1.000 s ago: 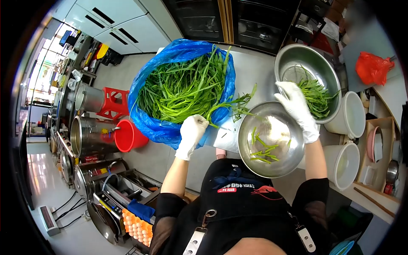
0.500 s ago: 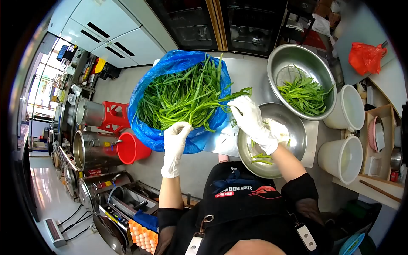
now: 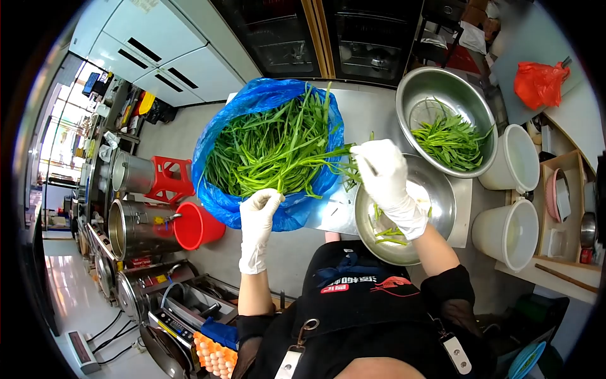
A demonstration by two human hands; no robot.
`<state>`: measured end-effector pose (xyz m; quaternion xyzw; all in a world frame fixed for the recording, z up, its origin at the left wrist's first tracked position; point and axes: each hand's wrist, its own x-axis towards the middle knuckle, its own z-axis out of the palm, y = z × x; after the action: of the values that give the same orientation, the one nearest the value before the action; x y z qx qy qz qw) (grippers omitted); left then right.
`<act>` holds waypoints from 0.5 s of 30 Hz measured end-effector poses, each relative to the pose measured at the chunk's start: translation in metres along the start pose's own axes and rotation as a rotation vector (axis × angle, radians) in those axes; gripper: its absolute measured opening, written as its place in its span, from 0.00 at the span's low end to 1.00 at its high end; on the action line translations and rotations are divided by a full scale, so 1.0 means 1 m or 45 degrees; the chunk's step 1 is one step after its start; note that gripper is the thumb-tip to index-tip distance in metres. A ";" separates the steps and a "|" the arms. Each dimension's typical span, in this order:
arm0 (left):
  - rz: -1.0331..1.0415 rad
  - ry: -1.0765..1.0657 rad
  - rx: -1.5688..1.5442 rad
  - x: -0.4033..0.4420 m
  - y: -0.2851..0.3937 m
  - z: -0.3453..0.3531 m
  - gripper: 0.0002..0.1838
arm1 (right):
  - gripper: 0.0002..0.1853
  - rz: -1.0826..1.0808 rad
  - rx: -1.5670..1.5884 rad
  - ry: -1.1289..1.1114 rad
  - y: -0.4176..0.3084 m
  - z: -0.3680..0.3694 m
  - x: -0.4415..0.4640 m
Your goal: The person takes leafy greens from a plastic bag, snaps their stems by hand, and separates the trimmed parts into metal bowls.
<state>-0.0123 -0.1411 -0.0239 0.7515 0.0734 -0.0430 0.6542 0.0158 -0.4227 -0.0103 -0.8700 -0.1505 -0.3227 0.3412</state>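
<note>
A blue plastic bag point(image 3: 208, 142) stands wide with a heap of leafy greens point(image 3: 265, 142) that look like water spinach. In a white glove, my left hand point(image 3: 257, 218) pinches the stem end of one stalk at the bag's near edge. My right hand point(image 3: 386, 180), also gloved, has its fingers closed at the leafy end of a stalk stretching right from the heap; the fingertips partly hide the grip. Below that hand sits a steel bowl point(image 3: 445, 196) with a few short stem pieces point(image 3: 390, 235). A larger steel basin point(image 3: 413, 88) behind it holds picked greens point(image 3: 449, 136).
The bag and bowls stand on a steel table point(image 3: 363, 104). Two white buckets point(image 3: 505, 234) are at the right. On the left are a red bucket point(image 3: 197, 225), a red stool point(image 3: 172, 177) and steel pots point(image 3: 140, 228). Egg trays point(image 3: 214, 355) lie lower left.
My right hand has shifted slightly right and down, and the leafy end by its fingers sits lower. My left hand has moved a little down, still pinching the stem.
</note>
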 end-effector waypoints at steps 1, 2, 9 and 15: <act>0.007 -0.013 0.003 -0.001 0.001 0.002 0.05 | 0.08 -0.047 -0.020 -0.066 -0.004 0.005 0.001; 0.017 -0.036 -0.015 -0.002 0.002 0.004 0.05 | 0.08 -0.055 0.010 -0.155 -0.002 0.016 -0.003; 0.006 -0.192 -0.112 -0.007 0.012 0.013 0.06 | 0.09 -0.132 -0.051 -0.257 -0.013 0.040 -0.008; -0.184 -0.355 -0.124 0.001 0.019 0.004 0.09 | 0.08 -0.301 -0.197 -0.204 -0.013 0.042 -0.009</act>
<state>-0.0084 -0.1472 -0.0056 0.6984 0.0379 -0.1901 0.6889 0.0219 -0.3850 -0.0332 -0.8929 -0.2533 -0.3007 0.2196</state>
